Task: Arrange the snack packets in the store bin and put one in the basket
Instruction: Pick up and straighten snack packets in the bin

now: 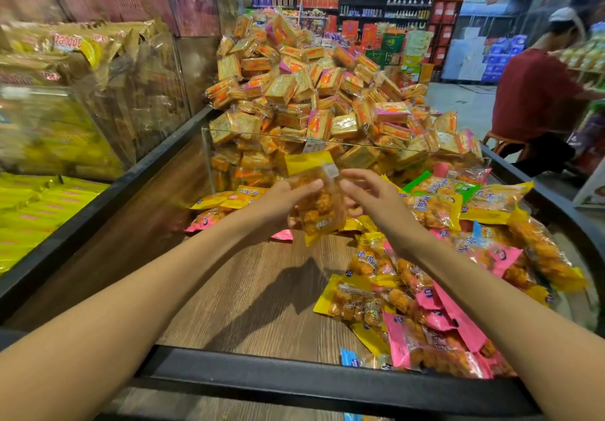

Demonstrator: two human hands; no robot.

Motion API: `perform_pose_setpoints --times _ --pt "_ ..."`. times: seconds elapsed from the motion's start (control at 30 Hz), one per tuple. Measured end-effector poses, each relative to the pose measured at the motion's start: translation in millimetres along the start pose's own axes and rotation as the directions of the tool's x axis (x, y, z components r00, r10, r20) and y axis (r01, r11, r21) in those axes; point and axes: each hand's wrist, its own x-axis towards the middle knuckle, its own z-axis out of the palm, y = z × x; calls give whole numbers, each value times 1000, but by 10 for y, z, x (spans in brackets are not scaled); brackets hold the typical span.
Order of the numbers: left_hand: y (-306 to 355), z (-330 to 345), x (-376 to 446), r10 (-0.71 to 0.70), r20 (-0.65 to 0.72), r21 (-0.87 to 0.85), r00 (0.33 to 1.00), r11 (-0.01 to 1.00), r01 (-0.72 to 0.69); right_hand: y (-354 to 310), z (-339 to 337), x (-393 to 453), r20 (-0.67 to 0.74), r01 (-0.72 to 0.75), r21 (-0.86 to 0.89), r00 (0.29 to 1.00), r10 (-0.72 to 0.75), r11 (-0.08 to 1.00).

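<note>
With the left hand (278, 206) gripping a yellow snack packet (316, 197) above the store bin (262, 293), right hand (370, 194) spread just beside it, this looks like mid-arranging. Next: set it among the loose packets (425, 289); no basket in view.

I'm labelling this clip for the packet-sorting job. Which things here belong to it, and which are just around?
Job:
- yellow packet, held up in left hand
- right hand, open beside it
- loose packets
- bin

Around:
- heap of square biscuit packs
- glass divider
- seated person
</note>
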Motion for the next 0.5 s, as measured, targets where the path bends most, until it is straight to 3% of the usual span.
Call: perform_pose_setpoints --times 0.1,0.17,0.37,0.5 --pt "25 37 -39 -67 152 29 986 998 63 20 -41 10 -6 -47 19 999 47 999" --pt "16 50 -58 -82 171 41 982 996 76 32 -50 -10 -5 -56 57 998 56 997" --pt "-18 8 -30 -26 31 -22 999 999 27 49 -69 1 -112 -63 167 990 82 984" --pt "-56 -21 -17 12 -21 28 1000 1000 -11 30 -66 13 -15 -134 219 990 140 967"
